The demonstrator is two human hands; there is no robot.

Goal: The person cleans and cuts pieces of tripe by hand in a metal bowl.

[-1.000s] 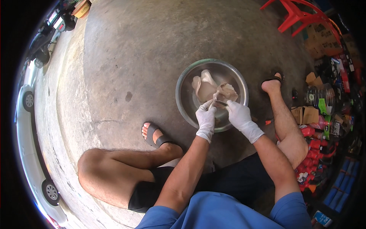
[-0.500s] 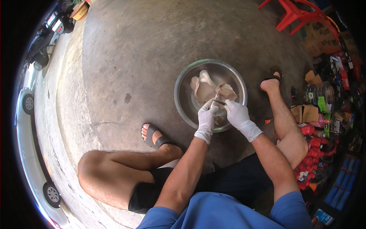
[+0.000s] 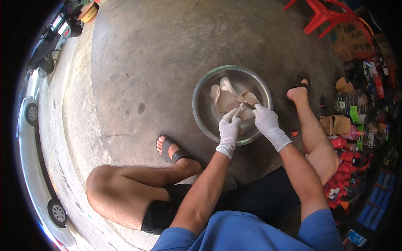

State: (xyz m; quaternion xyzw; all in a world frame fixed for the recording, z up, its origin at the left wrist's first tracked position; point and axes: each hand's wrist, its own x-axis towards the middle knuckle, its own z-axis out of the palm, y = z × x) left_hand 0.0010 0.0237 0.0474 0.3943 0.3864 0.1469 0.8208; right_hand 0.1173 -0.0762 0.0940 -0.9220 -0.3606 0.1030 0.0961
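Note:
A round metal basin (image 3: 202, 77) stands on the floor before me, with several pale, fleshy, folded pieces inside. The largest, a whitish piece (image 3: 224, 97), lies at its left; a smaller beige piece (image 3: 248, 98) lies to the right. My left hand (image 3: 228, 127), in a white glove, is closed over the near part of the basin, pinching a slim pale strip (image 3: 239, 110) of the same stuff. Just right of it, my gloved right hand (image 3: 266, 122) is closed in the grip that held a small dark-bladed knife; the blade is mostly hidden now.
My sandalled feet flank the basin, the left foot (image 3: 168, 148) nearer than the right foot (image 3: 298, 90). Along the right lie red bottles (image 3: 345, 163), clear plastic jars and cardboard boxes (image 3: 335, 124). A red plastic chair (image 3: 324, 19) stands at the far right. Far left is a silver car (image 3: 35, 159).
My right hand has moved right and slightly up, away from my left hand. The dark blade that crossed between them no longer shows clearly. The left hand has barely moved.

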